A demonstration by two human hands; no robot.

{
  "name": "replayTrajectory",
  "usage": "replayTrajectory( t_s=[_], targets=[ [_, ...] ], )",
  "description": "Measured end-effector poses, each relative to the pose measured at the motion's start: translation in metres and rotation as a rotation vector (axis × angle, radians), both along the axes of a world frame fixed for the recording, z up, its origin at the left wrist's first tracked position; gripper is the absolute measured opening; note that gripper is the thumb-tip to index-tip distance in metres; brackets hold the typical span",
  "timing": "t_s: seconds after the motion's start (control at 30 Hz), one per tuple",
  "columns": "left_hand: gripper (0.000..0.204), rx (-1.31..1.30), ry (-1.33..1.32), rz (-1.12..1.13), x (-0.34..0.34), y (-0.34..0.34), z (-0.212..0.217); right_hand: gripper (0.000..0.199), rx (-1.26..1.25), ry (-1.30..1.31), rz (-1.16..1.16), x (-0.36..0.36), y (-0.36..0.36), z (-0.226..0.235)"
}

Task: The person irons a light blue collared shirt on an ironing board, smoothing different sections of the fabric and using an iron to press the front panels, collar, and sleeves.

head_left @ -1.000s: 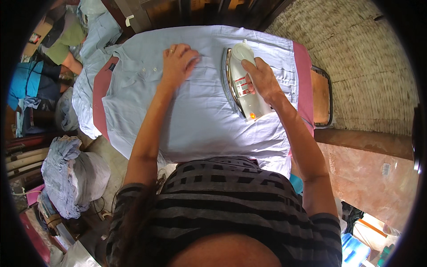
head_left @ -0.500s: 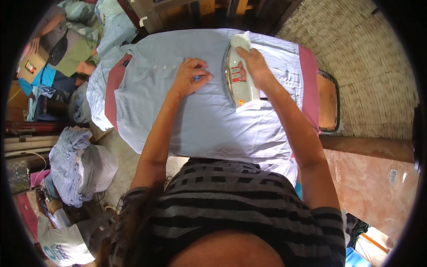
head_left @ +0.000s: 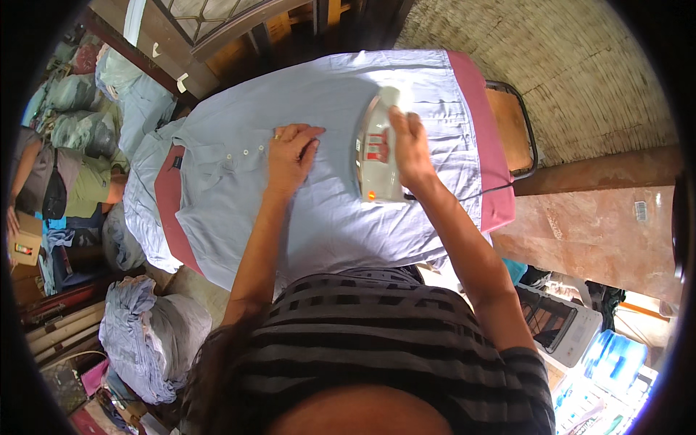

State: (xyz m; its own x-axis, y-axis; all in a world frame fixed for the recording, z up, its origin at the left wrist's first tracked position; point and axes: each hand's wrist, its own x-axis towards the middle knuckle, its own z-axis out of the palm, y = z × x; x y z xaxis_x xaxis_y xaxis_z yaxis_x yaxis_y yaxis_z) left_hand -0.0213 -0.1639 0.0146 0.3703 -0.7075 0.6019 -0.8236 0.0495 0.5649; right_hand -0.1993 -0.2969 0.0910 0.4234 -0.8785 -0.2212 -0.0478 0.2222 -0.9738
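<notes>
A pale blue shirt [head_left: 319, 217] with a row of small buttons lies spread over an ironing board [head_left: 464, 109] with a dusty red cover. My right hand [head_left: 413, 148] is closed round the handle of a white and grey iron [head_left: 377, 170]. The iron stands on the cloth right of the middle, its small orange light lit and its far end blurred. Left of the iron, my left hand [head_left: 291, 156] rests on the shirt with fingers loosely bent and thumb apart, a ring on one finger. It holds nothing that I can see.
The iron's dark cord [head_left: 493, 191] trails right across the board. A sack of bundled blue clothes [head_left: 145, 341] stands at the lower left. Another person [head_left: 76, 177] is at the far left. Behind the board is a wooden lattice frame [head_left: 246, 32]; a woven mat [head_left: 529, 51] covers the right.
The iron and my right hand have moved nearer to me and slightly left over the shirt. My left hand has shifted a little left and nearer, its fingers less bunched. The view has turned.
</notes>
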Motion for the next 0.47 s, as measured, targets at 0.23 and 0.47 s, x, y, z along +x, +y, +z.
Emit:
replayTrajectory(
  t_s=[0.23,0.47],
  targets=[
    [0.021,0.029,-0.007,0.039,0.007,0.006,-0.001,0.038,0.095,-0.039,-0.197,-0.02,0.008,0.01],
    [0.032,0.133,-0.167,-0.129,-0.004,-0.036,0.029,0.048,0.203,-0.181,-0.268,-0.013,-0.028,-0.004]
  ],
)
